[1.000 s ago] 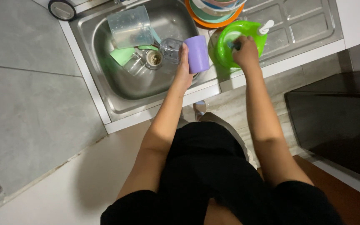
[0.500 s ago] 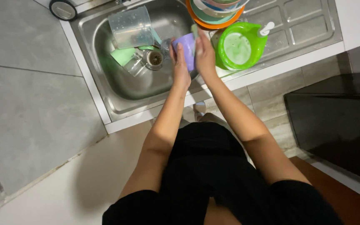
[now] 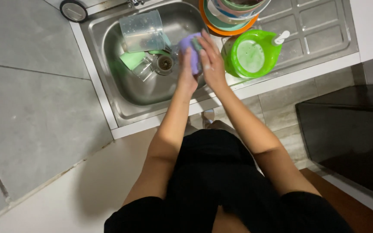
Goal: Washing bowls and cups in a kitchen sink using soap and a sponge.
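My left hand (image 3: 187,69) grips a lilac plastic cup (image 3: 191,48) over the right side of the steel sink (image 3: 109,92). My right hand (image 3: 212,62) presses a small greenish sponge (image 3: 197,44) against the cup's side, fingers spread along it. Both hands meet just left of a bright green bowl (image 3: 251,56) on the draining board. The hands hide most of the cup.
In the sink lie a clear plastic jug (image 3: 143,30), a green lid (image 3: 131,59), a small glass (image 3: 144,69) and the drain (image 3: 165,64). Stacked coloured bowls (image 3: 227,17) stand on the ribbed drainer (image 3: 320,30). A dark cabinet (image 3: 350,133) is at the right.
My right hand left the green bowl and moved left to the cup with the sponge. My left hand has shifted the cup slightly back over the sink.
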